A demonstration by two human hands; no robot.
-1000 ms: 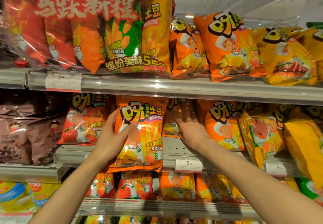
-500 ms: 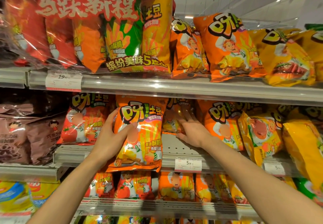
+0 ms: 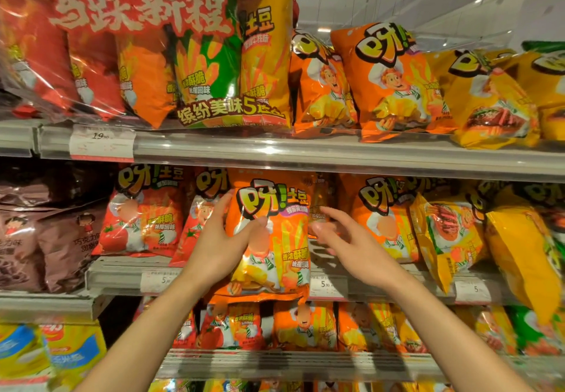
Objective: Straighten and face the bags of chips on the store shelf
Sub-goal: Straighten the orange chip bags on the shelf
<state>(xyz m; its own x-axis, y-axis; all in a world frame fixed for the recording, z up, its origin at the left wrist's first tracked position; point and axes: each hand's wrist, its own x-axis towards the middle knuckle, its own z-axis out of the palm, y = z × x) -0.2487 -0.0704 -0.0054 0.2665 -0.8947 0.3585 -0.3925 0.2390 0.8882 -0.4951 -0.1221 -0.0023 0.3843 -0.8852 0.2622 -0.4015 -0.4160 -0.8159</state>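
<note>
Left hand: my left hand (image 3: 218,240) grips the left edge of the glossy orange foil chip bag (image 3: 270,239), thumb across its front, fingers curled behind the edge.
Right hand: my right hand (image 3: 351,243) is just right of that bag, fingers spread and loosely extended, holding nothing; whether the fingertips touch the bag, cannot tell.
Orange bag: upright, print facing me, at the front of the grey metal middle shelf (image 3: 122,274), lower edge hanging over the white price tag strip (image 3: 328,284).
Neighbours: red tomato-print chip bag (image 3: 143,214) to the left, yellow chip bags (image 3: 519,254) leaning at right.
Above: clear-wrapped multipack of chip bags (image 3: 183,70) on the upper shelf.
</note>
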